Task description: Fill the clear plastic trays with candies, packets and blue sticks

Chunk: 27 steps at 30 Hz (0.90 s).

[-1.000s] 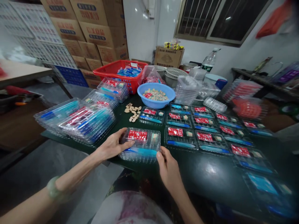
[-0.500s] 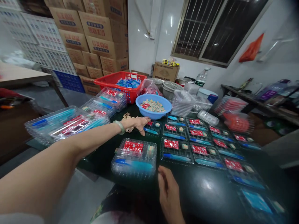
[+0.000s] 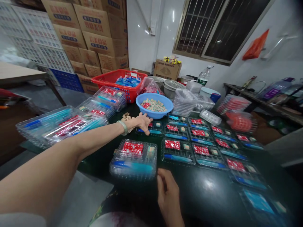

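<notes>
My left hand [image 3: 143, 123], with a pale green bangle on the wrist, reaches across the table. Its fingers are spread over the near-left edge of a clear plastic tray [image 3: 156, 128] holding a red packet and a blue pen-like item. Several wooden-looking pieces [image 3: 126, 117] lie beside that wrist. My right hand [image 3: 169, 195] rests low in front of me, loosely curled, with a gap between thumb and fingers and nothing visible inside. Just left of it sits a stack of filled clear trays [image 3: 133, 159], showing a red packet, a small beige block and a blue item.
A blue basin [image 3: 169, 111] of small beige pieces stands behind my left hand. Rows of filled trays [image 3: 201, 149] cover the right side. Stacked trays [image 3: 63, 124] and a red basket [image 3: 132, 94] of blue packets are left. Empty clear trays [image 3: 183, 105] stand at back.
The camera view has shifted slightly. My left hand has opened wider and drawn a little left over the tray. My right hand has moved slightly left, closer to the stack.
</notes>
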Each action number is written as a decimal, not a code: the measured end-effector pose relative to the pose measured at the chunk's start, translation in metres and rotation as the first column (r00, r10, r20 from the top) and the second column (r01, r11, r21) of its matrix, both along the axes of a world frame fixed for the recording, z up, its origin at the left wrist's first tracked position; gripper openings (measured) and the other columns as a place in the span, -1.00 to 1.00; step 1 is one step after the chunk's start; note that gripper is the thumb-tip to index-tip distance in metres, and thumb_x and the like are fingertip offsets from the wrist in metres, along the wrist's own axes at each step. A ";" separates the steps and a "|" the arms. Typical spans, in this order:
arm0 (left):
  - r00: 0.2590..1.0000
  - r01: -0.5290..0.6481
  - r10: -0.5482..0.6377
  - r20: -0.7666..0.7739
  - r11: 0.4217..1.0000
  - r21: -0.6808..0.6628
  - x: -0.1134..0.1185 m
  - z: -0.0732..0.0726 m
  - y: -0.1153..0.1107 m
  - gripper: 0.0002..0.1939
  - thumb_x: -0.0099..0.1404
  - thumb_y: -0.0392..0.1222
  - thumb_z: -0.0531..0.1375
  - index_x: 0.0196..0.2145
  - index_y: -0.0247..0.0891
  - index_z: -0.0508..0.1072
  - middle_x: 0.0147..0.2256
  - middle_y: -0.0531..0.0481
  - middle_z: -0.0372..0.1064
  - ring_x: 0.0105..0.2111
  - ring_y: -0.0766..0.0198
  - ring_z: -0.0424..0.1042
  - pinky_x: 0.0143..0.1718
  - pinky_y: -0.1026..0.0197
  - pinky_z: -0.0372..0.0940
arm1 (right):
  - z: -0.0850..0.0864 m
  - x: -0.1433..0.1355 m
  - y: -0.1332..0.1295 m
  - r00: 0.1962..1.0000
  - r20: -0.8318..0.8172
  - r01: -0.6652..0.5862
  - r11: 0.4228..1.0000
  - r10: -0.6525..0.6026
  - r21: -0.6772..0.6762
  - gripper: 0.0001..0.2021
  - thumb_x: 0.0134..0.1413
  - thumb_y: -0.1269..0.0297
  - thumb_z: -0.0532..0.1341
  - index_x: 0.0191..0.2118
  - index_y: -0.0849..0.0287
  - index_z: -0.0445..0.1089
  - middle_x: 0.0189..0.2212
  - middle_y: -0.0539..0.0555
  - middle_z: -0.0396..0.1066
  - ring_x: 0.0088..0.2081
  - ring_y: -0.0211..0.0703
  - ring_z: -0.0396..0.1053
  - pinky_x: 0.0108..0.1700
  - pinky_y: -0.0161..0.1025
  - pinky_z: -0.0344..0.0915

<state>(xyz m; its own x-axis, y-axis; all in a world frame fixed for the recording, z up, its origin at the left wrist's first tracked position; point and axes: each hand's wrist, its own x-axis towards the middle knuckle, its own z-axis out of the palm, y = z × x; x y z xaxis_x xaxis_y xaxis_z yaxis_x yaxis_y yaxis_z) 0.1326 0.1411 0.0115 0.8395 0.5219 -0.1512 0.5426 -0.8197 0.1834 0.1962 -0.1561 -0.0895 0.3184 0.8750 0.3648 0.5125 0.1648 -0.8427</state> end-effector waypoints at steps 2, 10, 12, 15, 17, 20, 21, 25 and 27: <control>0.999 -0.037 0.037 -0.019 0.999 0.031 -0.003 0.004 -0.002 -0.01 -0.29 0.07 0.31 0.11 -0.24 0.11 0.06 -0.34 0.12 0.04 -0.32 0.02 -0.05 -0.34 -0.15 | 0.000 0.001 0.000 1.000 0.007 0.000 1.000 0.000 0.001 -0.80 0.18 0.38 -0.03 -0.13 0.14 0.27 -0.25 0.11 0.30 -0.21 -0.14 0.29 -0.17 -0.21 0.25; 0.999 -0.046 0.046 -0.005 0.998 0.046 -0.054 0.058 -0.052 0.01 -0.14 0.21 0.20 0.20 -0.20 -0.08 0.04 -0.23 0.16 -0.06 -0.09 0.22 -0.08 -0.04 0.10 | -0.002 0.002 0.000 0.999 0.011 0.046 0.998 -0.047 0.036 -0.80 0.16 0.37 0.00 -0.17 0.15 0.33 -0.26 0.11 0.34 -0.22 -0.16 0.32 -0.17 -0.23 0.28; 0.999 0.044 -0.044 0.013 0.998 0.048 -0.071 0.070 -0.078 0.01 -0.14 0.21 0.20 0.20 -0.18 -0.08 0.07 -0.22 0.12 -0.03 -0.09 0.19 -0.05 -0.03 0.08 | -0.003 0.002 0.000 0.999 0.007 0.051 0.998 -0.051 0.038 -0.80 0.16 0.37 0.01 -0.17 0.16 0.33 -0.25 0.11 0.35 -0.21 -0.16 0.32 -0.15 -0.22 0.27; 0.993 0.119 -0.120 0.005 0.990 0.073 -0.091 0.073 -0.114 0.00 -0.15 0.19 0.22 0.20 -0.15 -0.07 0.06 -0.22 0.11 0.01 -0.10 0.14 -0.03 -0.03 0.05 | -0.003 0.002 -0.001 0.999 0.003 0.047 0.998 -0.047 0.032 -0.79 0.16 0.37 0.00 -0.16 0.17 0.33 -0.24 0.13 0.35 -0.20 -0.15 0.32 -0.14 -0.19 0.27; 0.991 0.134 -0.133 -0.017 0.988 0.077 -0.099 0.065 -0.129 0.00 -0.15 0.17 0.23 0.20 -0.15 -0.07 0.04 -0.23 0.12 0.00 -0.09 0.15 -0.04 -0.03 0.05 | -0.002 0.002 -0.002 0.999 0.010 0.048 0.998 -0.049 0.041 -0.79 0.16 0.36 0.00 -0.17 0.17 0.33 -0.25 0.13 0.35 -0.21 -0.14 0.32 -0.15 -0.19 0.28; 0.992 0.115 -0.111 -0.062 0.991 0.068 -0.101 0.049 -0.138 0.00 -0.15 0.16 0.23 0.20 -0.15 -0.06 0.01 -0.23 0.15 -0.04 -0.09 0.18 -0.05 -0.09 0.03 | -0.001 0.003 -0.002 0.998 0.034 0.046 0.996 -0.049 0.073 -0.79 0.15 0.36 0.00 -0.18 0.18 0.34 -0.28 0.13 0.36 -0.23 -0.15 0.33 -0.18 -0.19 0.29; 0.992 0.104 -0.100 -0.071 0.993 0.058 -0.101 0.044 -0.139 0.00 -0.14 0.17 0.23 0.20 -0.16 -0.06 0.01 -0.24 0.15 -0.05 -0.10 0.18 -0.05 -0.12 0.02 | -0.002 0.003 -0.002 0.998 0.039 0.043 0.996 -0.046 0.083 -0.79 0.15 0.36 0.00 -0.19 0.19 0.34 -0.28 0.13 0.36 -0.24 -0.15 0.33 -0.18 -0.19 0.29; 0.997 0.066 -0.065 -0.042 0.998 0.018 -0.101 0.039 -0.139 0.06 -0.19 0.28 0.22 0.20 -0.15 -0.05 0.12 -0.30 0.02 0.08 -0.22 0.01 -0.01 -0.26 -0.08 | -0.002 0.005 -0.002 0.999 0.011 0.036 0.997 -0.037 0.072 -0.80 0.15 0.32 0.01 -0.20 0.20 0.34 -0.28 0.14 0.36 -0.24 -0.14 0.33 -0.18 -0.19 0.29; 0.998 0.005 -0.004 0.068 1.000 -0.013 -0.106 0.042 -0.138 0.07 -0.22 0.32 0.21 0.20 -0.13 -0.04 0.18 -0.28 -0.10 0.15 -0.23 -0.13 0.02 -0.28 -0.14 | 0.000 0.006 -0.003 0.997 -0.050 0.054 0.998 -0.053 0.026 -0.79 0.15 0.27 0.03 -0.19 0.20 0.33 -0.27 0.14 0.37 -0.24 -0.14 0.34 -0.18 -0.19 0.29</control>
